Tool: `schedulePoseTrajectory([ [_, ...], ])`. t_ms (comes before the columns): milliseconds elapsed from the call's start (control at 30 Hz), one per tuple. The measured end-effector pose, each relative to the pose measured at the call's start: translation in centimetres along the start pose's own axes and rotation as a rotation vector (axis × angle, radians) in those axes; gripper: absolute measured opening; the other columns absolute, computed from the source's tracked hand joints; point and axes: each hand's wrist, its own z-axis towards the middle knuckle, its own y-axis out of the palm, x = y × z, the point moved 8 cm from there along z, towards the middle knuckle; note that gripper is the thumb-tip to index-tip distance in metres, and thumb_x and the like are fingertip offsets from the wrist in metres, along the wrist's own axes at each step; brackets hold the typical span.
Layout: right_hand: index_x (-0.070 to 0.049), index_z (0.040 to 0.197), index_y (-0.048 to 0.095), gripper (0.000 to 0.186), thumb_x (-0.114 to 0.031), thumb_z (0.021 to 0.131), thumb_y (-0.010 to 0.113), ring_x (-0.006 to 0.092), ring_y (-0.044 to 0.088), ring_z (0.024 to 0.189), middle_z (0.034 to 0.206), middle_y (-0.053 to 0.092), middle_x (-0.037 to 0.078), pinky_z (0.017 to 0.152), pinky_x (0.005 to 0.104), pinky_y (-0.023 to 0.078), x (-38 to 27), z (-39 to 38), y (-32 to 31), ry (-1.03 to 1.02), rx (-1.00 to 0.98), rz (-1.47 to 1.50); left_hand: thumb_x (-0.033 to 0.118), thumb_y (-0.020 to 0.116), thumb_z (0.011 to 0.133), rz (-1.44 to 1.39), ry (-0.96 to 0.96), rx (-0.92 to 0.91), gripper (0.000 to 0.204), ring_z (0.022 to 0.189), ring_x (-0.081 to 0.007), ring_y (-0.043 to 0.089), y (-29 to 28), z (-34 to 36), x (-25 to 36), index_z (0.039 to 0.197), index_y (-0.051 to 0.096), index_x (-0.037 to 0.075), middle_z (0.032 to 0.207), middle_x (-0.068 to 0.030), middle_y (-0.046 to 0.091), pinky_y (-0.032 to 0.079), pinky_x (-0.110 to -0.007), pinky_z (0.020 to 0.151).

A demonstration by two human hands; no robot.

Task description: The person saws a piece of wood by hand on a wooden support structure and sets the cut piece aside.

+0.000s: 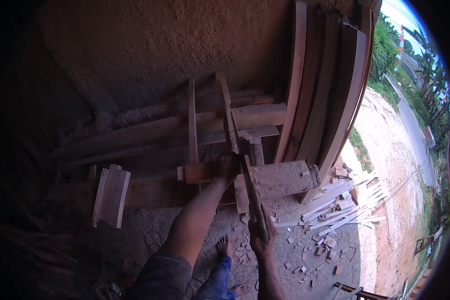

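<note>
My right hand [261,235] is wrapped round the handle of a hand saw [250,187], seen nearly edge-on. Its dark, narrow blade slants away from me, close past my left hand [228,166]. That hand is closed on a reddish-brown wood piece [200,172] lying across a thick timber beam [280,181], and presses it down there. Just right of my left hand, a short pale board [241,192] hangs over the beam's near edge. Whether the saw teeth touch wood cannot be made out.
Long planks [317,90] lean against the rough wall at the right. Two thin strips [192,117] stand upright behind the beam. A grooved wood piece [112,195] rests at the left. Offcuts [342,202] and small scraps litter the ground, near my bare foot [224,246].
</note>
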Motion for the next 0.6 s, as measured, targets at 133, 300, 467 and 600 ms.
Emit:
schedulePoseTrajectory([
  [133,-0.005,0.131,0.056,0.045,-0.016,0.088,0.062,0.0350,0.067,0.100,0.119,0.064,0.021,0.082,0.0388,0.053,1.2,-13.3,-5.5,0.190,-0.120,-0.215,0.023,0.057,0.085,0.015,0.044,0.202,0.016,0.105,-0.0305,0.059,-0.1,-0.7,-1.9,0.090,0.068,0.014,0.098,-0.0123,0.066,0.029,-0.052,0.107],
  [300,0.001,0.128,0.056,0.048,-0.012,0.084,0.069,0.0341,0.070,0.095,0.117,0.065,0.022,0.078,0.0379,0.055,-0.7,-10.4,-5.5,0.025,-0.049,-0.121,0.020,0.061,0.080,0.055,0.119,0.225,0.011,0.098,-0.0306,0.062,0.0,-0.8,-0.6,0.084,0.069,0.015,0.091,-0.0098,0.068,0.033,-0.052,0.104],
  [467,0.001,0.133,0.053,0.052,-0.012,0.085,0.068,0.0274,0.066,0.107,0.117,0.065,0.022,0.088,0.0345,0.051,0.4,0.4,0.9,0.085,-0.040,0.047,0.019,0.062,0.078,0.105,0.094,0.153,0.009,0.093,-0.0319,0.064,-0.4,-0.5,0.2,0.081,0.070,0.014,0.087,-0.0089,0.068,0.036,-0.055,0.101],
  [600,0.000,0.132,0.053,0.054,-0.015,0.084,0.070,0.0318,0.069,0.101,0.118,0.065,0.024,0.082,0.0374,0.055,1.3,-12.7,-5.0,-0.015,-0.009,-0.163,0.019,0.062,0.079,0.082,0.103,0.263,0.011,0.097,-0.0320,0.063,-1.4,-0.4,-0.7,0.086,0.069,0.014,0.090,-0.0093,0.068,0.034,-0.054,0.102],
])
